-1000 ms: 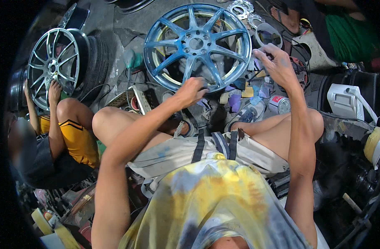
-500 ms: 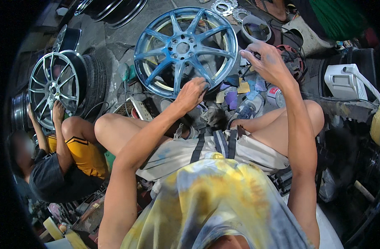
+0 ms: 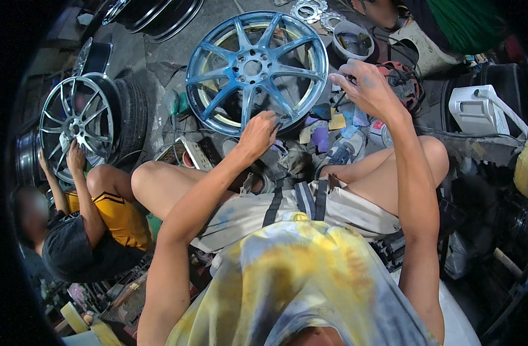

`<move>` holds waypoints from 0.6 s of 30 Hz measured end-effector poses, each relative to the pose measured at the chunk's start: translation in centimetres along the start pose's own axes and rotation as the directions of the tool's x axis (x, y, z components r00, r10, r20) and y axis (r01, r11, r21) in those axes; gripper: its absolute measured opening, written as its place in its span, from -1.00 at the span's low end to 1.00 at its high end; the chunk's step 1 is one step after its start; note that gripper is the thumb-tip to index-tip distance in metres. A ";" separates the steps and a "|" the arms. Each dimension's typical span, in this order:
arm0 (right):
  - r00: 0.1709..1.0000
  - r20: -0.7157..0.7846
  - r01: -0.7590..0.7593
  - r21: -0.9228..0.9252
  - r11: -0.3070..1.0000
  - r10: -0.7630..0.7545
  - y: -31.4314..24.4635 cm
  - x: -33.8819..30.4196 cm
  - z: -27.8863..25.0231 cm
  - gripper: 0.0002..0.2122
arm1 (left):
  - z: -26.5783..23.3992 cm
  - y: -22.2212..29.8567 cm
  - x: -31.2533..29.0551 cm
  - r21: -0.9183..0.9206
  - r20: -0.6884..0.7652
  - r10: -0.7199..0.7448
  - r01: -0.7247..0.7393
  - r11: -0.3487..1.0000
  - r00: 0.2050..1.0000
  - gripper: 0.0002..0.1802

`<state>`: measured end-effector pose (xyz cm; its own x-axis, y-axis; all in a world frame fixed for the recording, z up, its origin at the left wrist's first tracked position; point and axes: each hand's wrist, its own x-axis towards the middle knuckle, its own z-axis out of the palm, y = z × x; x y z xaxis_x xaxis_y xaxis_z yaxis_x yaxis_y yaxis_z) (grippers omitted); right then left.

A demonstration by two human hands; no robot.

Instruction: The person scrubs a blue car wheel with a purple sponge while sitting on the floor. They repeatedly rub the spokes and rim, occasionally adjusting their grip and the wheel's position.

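A blue, multi-spoke wheel rim (image 3: 253, 68) lies face up in front of me, its paint cloudy and streaked. My left hand (image 3: 258, 135) rests at the rim's near edge, fingers bent and pressed together. A dark bit shows by its fingertips, too small to name. Just off the rim's right edge hovers my right hand (image 3: 367, 87), fingers loosely curled and thumb apart, with nothing visible in it. Pieces of sanding paper (image 3: 337, 121), yellowish and purple, are scattered below the rim on the right.
To the left, a co-worker (image 3: 73, 230) has both hands at a silver rim (image 3: 73, 127) beside a tyre (image 3: 131, 118). A round tub (image 3: 353, 41) and a red tool (image 3: 401, 86) stand right of my rim. A white plastic box (image 3: 477, 109) sits further right. A green tool (image 3: 173, 102) lies left.
My left hand has slid slightly left along the rim's near edge. My right hand has shifted a little left. The co-worker's nearer hand has also moved slightly left.
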<state>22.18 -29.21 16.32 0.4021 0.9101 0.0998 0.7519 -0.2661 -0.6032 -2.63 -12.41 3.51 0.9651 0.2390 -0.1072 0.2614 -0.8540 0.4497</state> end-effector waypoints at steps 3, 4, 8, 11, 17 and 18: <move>1.000 0.006 -0.007 -0.015 1.000 0.007 0.1 -0.2 -0.1 -0.69 | -0.2 -0.2 0.7 -0.137 -0.202 0.145 -0.174 0.975 0.969 -0.84; 1.000 -0.001 -0.003 -0.009 1.000 0.003 0.1 -0.2 -0.1 -0.69 | -0.3 -0.3 0.9 -0.201 -0.168 0.128 -0.161 0.966 0.977 -0.83; 0.992 0.076 -0.098 -0.008 0.995 0.098 0.2 -0.4 0.1 -0.70 | -0.3 -1.1 0.5 -0.088 0.075 -0.035 0.041 0.995 0.997 -0.82; 0.999 0.019 -0.029 -0.030 0.999 0.030 0.3 -0.4 0.2 -0.71 | -0.2 -1.1 0.1 -0.074 -0.200 0.251 -0.270 0.960 0.947 -0.79; 0.998 0.059 -0.028 0.023 0.999 0.027 0.1 -0.1 0.6 -0.71 | -0.5 0.0 -0.3 -0.069 0.008 0.163 -0.162 0.984 0.987 -0.64; 0.999 0.043 -0.003 0.024 1.000 0.002 0.1 0.0 0.6 -0.72 | -0.6 0.1 -0.2 -0.093 -0.085 0.223 -0.231 0.969 0.971 -0.67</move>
<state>21.94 -29.01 15.82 0.3804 0.9226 0.0642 0.7380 -0.2610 -0.6223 -2.82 -12.32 4.09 0.9941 0.0809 0.0718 0.0292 -0.8394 0.5428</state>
